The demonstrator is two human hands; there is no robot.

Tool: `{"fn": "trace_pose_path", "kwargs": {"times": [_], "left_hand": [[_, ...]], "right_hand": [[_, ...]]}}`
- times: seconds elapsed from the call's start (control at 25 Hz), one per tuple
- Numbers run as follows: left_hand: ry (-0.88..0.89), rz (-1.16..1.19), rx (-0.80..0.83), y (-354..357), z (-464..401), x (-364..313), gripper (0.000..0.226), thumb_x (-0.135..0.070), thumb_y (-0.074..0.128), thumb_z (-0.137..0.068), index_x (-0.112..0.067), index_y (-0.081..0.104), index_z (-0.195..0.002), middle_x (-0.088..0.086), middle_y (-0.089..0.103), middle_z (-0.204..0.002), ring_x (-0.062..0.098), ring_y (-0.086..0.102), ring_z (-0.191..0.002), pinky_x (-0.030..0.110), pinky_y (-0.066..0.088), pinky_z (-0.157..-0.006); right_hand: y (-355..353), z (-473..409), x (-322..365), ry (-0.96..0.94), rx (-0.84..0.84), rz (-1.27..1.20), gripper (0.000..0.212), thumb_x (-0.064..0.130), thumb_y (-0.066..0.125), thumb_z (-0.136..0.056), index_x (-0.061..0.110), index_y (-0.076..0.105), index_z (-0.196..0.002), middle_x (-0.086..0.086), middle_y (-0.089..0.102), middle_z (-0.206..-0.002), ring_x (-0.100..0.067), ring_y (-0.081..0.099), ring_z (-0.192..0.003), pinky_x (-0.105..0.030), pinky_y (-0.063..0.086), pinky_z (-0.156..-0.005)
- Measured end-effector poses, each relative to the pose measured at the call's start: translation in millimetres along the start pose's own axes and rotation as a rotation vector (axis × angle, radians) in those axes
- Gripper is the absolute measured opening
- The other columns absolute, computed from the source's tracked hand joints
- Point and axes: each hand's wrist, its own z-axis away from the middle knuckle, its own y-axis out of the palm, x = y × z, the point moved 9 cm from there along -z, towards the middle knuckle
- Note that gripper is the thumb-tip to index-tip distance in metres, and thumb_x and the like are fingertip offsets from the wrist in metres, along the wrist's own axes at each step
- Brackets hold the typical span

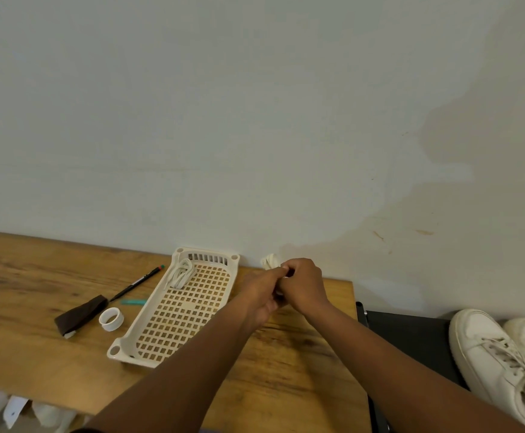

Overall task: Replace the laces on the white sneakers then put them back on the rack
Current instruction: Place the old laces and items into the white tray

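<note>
Both my hands meet above the far right part of the wooden table (36, 354), close to the wall. My left hand (262, 295) and my right hand (303, 284) grip a bundle of white laces (270, 261), whose end sticks out above my fingers. A second coiled white lace (179, 273) lies in the far corner of a cream perforated tray (173, 332). Two white sneakers (498, 367) with laces in them stand on a black rack (411, 335) at the lower right.
Left of the tray lie a black pen (136, 284), a teal pen cap (133, 302), a white tape ring (111, 319) and a dark brown wedge-shaped thing (79, 315). White items (17, 409) show under the table's front edge. A pale wall rises behind.
</note>
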Motion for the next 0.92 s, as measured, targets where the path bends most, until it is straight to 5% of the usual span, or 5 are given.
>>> {"fn": "trace_pose_path", "kwargs": {"times": [0.12,0.28,0.44,0.52,0.92], "left_hand": [[0.058,-0.073,-0.087,-24,-9,-15,0.018,-0.01,0.064,-0.099,0.0,0.066,-0.114,0.02,0.075,-0.104,0.033,0.075,-0.097,0.047,0.062,-0.085],[0.228,-0.264,-0.277,-79,-24,-68,0.018,-0.011,0.066,-0.095,0.004,0.066,-0.106,0.02,0.077,-0.088,0.031,0.077,-0.071,0.035,0.06,-0.056],[0.421,-1.22,-0.592,-119,-25,-118,0.018,-0.02,0.055,-0.096,-0.005,0.066,-0.094,0.003,0.063,-0.074,0.02,0.063,-0.07,0.033,0.046,-0.061],[0.413,-1.482,-0.622,-124,-30,-114,0.012,-0.019,0.055,-0.096,-0.009,0.062,-0.098,0.0,0.057,-0.076,0.02,0.059,-0.075,0.031,0.043,-0.063],[0.46,-1.557,-0.659,-107,-42,-88,0.028,-0.03,0.067,-0.089,-0.009,0.065,-0.108,0.011,0.069,-0.107,0.031,0.067,-0.1,0.037,0.053,-0.072]], "right_hand": [[10,3,5,-0.049,0.087,-0.038,0.019,0.019,0.082,-0.08,0.013,0.078,-0.098,-0.002,0.075,-0.089,-0.02,0.071,-0.083,-0.042,0.062,-0.08],[11,-1,-8,-0.091,0.156,0.084,0.051,0.036,0.083,-0.084,0.017,0.066,-0.128,0.0,0.068,-0.113,-0.015,0.064,-0.1,-0.031,0.055,-0.086],[12,-7,-37,-0.102,0.219,0.353,0.052,0.035,0.078,-0.089,0.023,0.06,-0.136,-0.001,0.063,-0.127,-0.021,0.059,-0.115,-0.033,0.052,-0.094],[16,-9,-48,-0.125,0.261,0.458,0.053,0.036,0.077,-0.089,0.025,0.059,-0.137,-0.004,0.061,-0.131,-0.027,0.056,-0.122,-0.035,0.051,-0.097],[23,-7,-68,-0.229,0.314,0.658,0.048,0.042,0.071,-0.092,0.025,0.057,-0.136,-0.004,0.048,-0.139,-0.03,0.039,-0.133,-0.042,0.043,-0.108]]}}
